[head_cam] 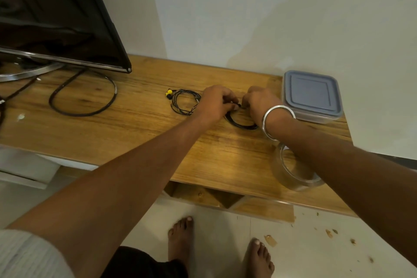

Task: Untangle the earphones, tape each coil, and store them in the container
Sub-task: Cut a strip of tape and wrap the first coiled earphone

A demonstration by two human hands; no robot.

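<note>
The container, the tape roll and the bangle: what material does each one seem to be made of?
Container: likely plastic, with a clear body that shows the table through it and a matte grey-blue lid.
Tape roll: clear glossy plastic film, since the wood shows through it.
Bangle on the right wrist: probably metal, silver and shiny with bright highlights.

A home, likely a living room: a flat-screen television stands on a wooden desk against a plain painted wall, and the person's bare feet rest on a pale tiled floor.
</note>
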